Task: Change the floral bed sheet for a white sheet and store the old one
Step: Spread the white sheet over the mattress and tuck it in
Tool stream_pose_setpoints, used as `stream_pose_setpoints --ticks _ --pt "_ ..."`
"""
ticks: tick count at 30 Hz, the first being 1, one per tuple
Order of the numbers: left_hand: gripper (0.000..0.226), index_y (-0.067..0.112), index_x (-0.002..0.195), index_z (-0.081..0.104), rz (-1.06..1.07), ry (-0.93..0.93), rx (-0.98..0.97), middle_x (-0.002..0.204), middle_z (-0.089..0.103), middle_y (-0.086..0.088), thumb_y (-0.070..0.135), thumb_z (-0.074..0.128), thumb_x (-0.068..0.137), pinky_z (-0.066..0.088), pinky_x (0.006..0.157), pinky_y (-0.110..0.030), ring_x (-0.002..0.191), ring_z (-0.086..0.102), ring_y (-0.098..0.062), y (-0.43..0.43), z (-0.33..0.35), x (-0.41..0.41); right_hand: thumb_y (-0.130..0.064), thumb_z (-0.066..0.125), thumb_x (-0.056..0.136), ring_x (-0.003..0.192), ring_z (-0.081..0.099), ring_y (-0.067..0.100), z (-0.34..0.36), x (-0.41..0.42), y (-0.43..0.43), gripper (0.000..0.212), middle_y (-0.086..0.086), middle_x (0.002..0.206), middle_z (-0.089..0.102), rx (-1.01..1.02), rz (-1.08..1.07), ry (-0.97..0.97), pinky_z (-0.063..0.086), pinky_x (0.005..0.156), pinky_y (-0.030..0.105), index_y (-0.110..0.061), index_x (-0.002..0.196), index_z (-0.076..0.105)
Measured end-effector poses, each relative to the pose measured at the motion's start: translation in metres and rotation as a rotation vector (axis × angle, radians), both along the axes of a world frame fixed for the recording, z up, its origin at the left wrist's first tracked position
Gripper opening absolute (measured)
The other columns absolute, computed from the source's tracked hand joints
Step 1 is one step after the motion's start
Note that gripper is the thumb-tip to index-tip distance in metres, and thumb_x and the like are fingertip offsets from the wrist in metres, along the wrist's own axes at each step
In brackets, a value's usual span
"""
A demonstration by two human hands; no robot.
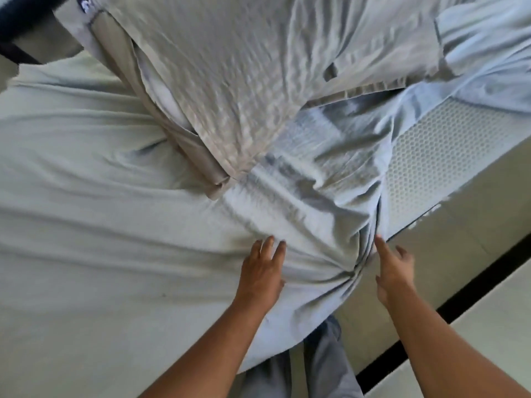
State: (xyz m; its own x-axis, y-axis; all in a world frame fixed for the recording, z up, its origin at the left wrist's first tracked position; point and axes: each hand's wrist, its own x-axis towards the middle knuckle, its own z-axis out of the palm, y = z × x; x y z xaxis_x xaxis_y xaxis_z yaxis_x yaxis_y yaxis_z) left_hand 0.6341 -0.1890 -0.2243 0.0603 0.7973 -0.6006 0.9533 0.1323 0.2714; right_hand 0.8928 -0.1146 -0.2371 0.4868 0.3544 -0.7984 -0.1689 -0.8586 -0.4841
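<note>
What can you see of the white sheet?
The white sheet looks thin, soft and plain. It covers most of the bed, wrinkled, bunching into folds at the near corner and leaving the honeycomb-textured mattress bare on the right. A patterned pillow rests on it. The left hand lies flat on it; the right hand touches the bunched edge.

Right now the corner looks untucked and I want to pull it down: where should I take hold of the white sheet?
Take the white sheet at the gathered folds over the mattress corner, beside the right hand. Come from the right, where the mesh mattress wall lies bare: there the cloth bunches into ridges fit for a grip; under the left hand it lies flat.
</note>
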Motion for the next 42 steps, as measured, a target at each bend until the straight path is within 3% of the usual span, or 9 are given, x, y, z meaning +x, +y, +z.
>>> stream_pose_setpoints --ticks 3,6,9,12,18,26,31,37,42 --pt "0.099 0.027 0.159 0.000 -0.032 0.035 -0.002 0.167 -0.007 -0.006 0.040 0.070 0.090 0.024 0.121 -0.045 0.154 -0.002 -0.033 0.018 -0.004 0.008 -0.064 0.082 0.069 0.100 0.058 0.027 -0.011 0.002 0.039 0.085 0.006 0.115 0.057 -0.029 0.130 -0.117 0.050 0.094 0.049 -0.016 0.130 0.049" --pt "0.104 0.027 0.159 -0.009 -0.064 0.069 -0.007 0.167 -0.014 -0.004 0.043 0.068 0.091 0.018 0.123 -0.045 0.154 -0.008 -0.033 0.038 -0.006 0.018 -0.042 0.066 0.091 0.086 0.060 0.036 -0.004 0.000 0.054 0.039 0.018 0.104 0.062 -0.083 0.488 -0.285 0.045 0.074 0.039 -0.009 0.107 0.052" --pt "0.113 0.033 0.156 -0.017 -0.087 0.079 -0.054 0.166 -0.018 0.000 0.048 0.072 0.087 0.020 0.122 -0.049 0.153 -0.011 -0.034 0.060 -0.007 0.028 -0.027 0.050 0.098 0.084 0.059 0.038 -0.008 0.033 0.050 0.019 0.018 0.097 0.061 -0.075 0.387 -0.397 0.047 0.076 0.040 -0.010 0.105 0.051" --pt "0.116 0.039 0.155 -0.017 -0.121 0.084 -0.132 0.165 -0.022 0.000 0.050 0.074 0.083 0.025 0.120 -0.053 0.152 -0.016 -0.037 0.074 -0.008 0.037 -0.018 0.053 0.098 0.119 0.058 0.044 -0.010 0.110 0.015 0.039 0.024 0.130 0.060 -0.228 -0.069 -0.486 0.050 0.098 0.047 -0.004 0.134 0.052" --pt "0.110 0.048 0.154 -0.012 -0.170 0.170 -0.206 0.160 -0.034 -0.001 0.051 0.073 0.084 0.031 0.114 -0.060 0.148 -0.023 -0.045 0.077 -0.007 0.058 -0.026 0.074 0.081 0.121 0.055 0.051 -0.015 0.142 -0.036 0.071 0.035 0.134 0.054 -0.517 -0.058 -0.348 0.048 0.102 0.056 0.005 0.137 0.044" --pt "0.094 0.042 0.157 0.004 -0.244 0.136 -0.168 0.167 -0.013 0.004 0.050 0.068 0.089 0.031 0.117 -0.052 0.153 -0.003 -0.036 0.094 0.005 0.068 -0.039 0.064 0.096 0.119 0.060 0.037 -0.004 0.098 0.039 0.049 0.015 0.132 0.064 -0.174 0.296 -0.318 0.049 0.097 0.039 -0.011 0.136 0.057" --pt "0.091 0.036 0.159 0.004 -0.168 0.048 -0.018 0.168 -0.002 0.001 0.048 0.065 0.092 0.030 0.119 -0.040 0.153 0.005 -0.028 0.125 0.018 0.095 -0.037 0.062 0.097 0.119 0.061 0.033 -0.004 0.110 0.114 0.047 0.007 0.123 0.066 0.033 0.319 -0.310 0.050 0.099 0.040 -0.017 0.139 0.053" --pt "0.097 0.034 0.159 -0.002 -0.129 -0.012 0.126 0.168 -0.003 -0.001 0.048 0.066 0.091 0.021 0.121 -0.035 0.153 0.005 -0.028 0.205 0.009 0.156 -0.051 0.079 0.076 0.133 0.042 0.039 -0.013 0.150 0.218 0.086 0.017 0.143 0.045 0.021 0.255 -0.427 0.041 0.107 0.049 -0.020 0.144 0.037" --pt "0.106 0.029 0.159 -0.008 -0.158 -0.013 0.108 0.168 -0.008 -0.004 0.045 0.070 0.089 0.012 0.124 -0.039 0.154 -0.001 -0.032 0.282 -0.004 0.229 -0.037 0.056 0.097 0.090 0.061 0.041 -0.005 0.195 0.246 0.025 0.018 0.099 0.063 0.114 0.773 -0.373 0.050 0.073 0.043 -0.020 0.096 0.038"
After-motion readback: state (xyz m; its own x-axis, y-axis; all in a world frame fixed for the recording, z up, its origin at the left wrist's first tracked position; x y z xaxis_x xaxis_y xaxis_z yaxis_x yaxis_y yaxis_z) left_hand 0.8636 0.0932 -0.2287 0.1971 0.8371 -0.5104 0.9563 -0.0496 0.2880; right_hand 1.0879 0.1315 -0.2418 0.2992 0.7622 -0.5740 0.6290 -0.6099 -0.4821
